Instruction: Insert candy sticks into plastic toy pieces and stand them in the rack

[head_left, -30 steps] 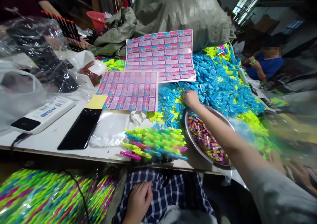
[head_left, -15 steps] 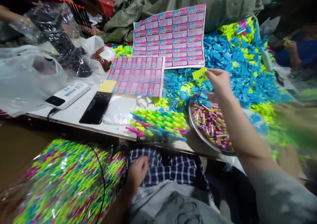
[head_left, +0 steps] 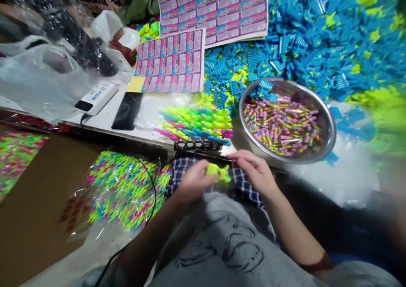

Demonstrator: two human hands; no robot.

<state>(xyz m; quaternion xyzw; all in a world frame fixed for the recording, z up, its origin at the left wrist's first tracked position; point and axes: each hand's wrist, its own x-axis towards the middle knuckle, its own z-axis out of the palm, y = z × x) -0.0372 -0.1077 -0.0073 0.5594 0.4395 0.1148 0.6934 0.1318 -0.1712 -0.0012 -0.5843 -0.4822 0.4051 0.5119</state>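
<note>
My left hand [head_left: 196,177] pinches a yellow-green plastic piece [head_left: 218,172] above the lap. Just right of it, my right hand [head_left: 253,168] is by the table edge, its fingers drawn together; whether something small is between them is hidden. Past the hands, a black rack [head_left: 198,145] holds rows of bright yellow, green, pink and blue pieces [head_left: 196,124]. At right a round metal bowl [head_left: 331,136] contains many small wrapped candies [head_left: 282,126], with blue pieces [head_left: 264,86] at its upper left rim.
Blue and yellow-green pieces [head_left: 304,45] are heaped behind the bowl. Pink printed sheets [head_left: 173,64] lie across the table, near a dark phone [head_left: 127,111], a white device [head_left: 97,97] and plastic bags [head_left: 41,79]. Clear bags of colourful pieces [head_left: 120,185] sit lower left; a black cable crosses them.
My right hand has come from the heap down to the lap. The yellow-green piece is now in my left hand, which has risen from the lap. The view has tilted down.
</note>
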